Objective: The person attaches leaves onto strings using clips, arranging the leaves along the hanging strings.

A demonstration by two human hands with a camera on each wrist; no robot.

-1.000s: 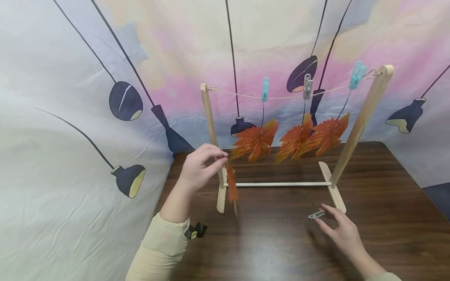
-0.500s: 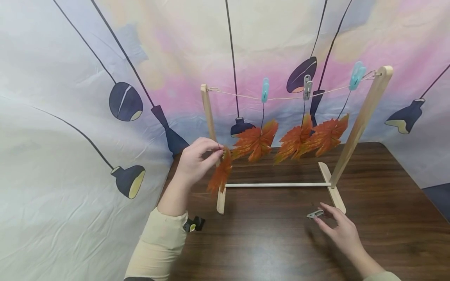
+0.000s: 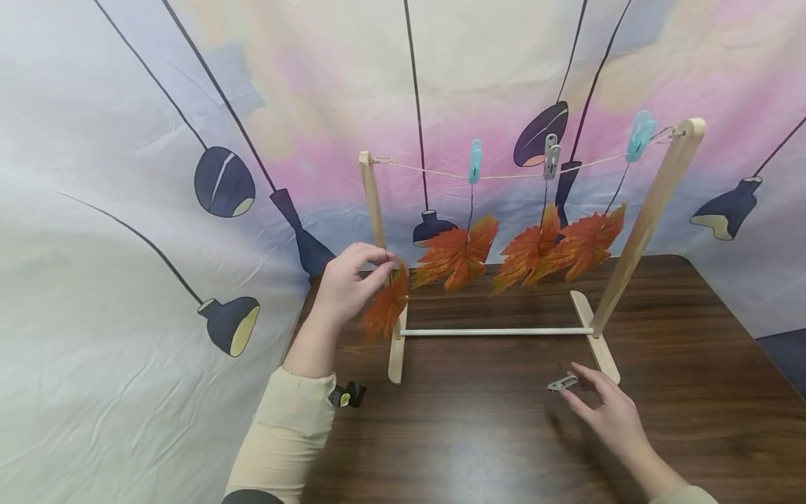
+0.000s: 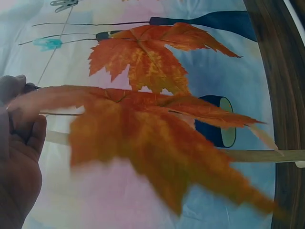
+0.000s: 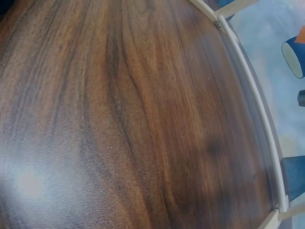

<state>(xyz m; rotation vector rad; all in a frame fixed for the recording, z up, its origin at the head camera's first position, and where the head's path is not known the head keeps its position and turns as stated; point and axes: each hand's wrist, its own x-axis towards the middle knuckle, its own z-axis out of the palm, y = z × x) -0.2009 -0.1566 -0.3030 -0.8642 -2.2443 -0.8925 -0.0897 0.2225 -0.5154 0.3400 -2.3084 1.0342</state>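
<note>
Between thumb and fingertips, my left hand (image 3: 346,283) pinches the thin stem of an orange maple leaf (image 3: 385,308), which hangs by the left post of a wooden rack. The left wrist view shows this leaf (image 4: 124,129) large, blurred at its lower edge. Over the table's right side, my right hand (image 3: 611,409) pinches a grey clothespin (image 3: 562,383). Along the rack's string (image 3: 434,170), two blue clothespins, left (image 3: 475,162) and right (image 3: 641,136), and a grey one (image 3: 550,157) between them each hold a maple leaf by its stem. No hand shows in the right wrist view.
The rack has a left post (image 3: 373,203), a right post (image 3: 651,217), two wooden feet and a white crossbar (image 3: 497,332). It stands on a dark wooden table (image 3: 478,427). Behind hangs a cloth backdrop (image 3: 315,84) printed with lamps.
My left hand has moved up and left with its leaf, which has turned from edge-on to show its broad face. The right hand with the clothespin has shifted very slightly left.
</note>
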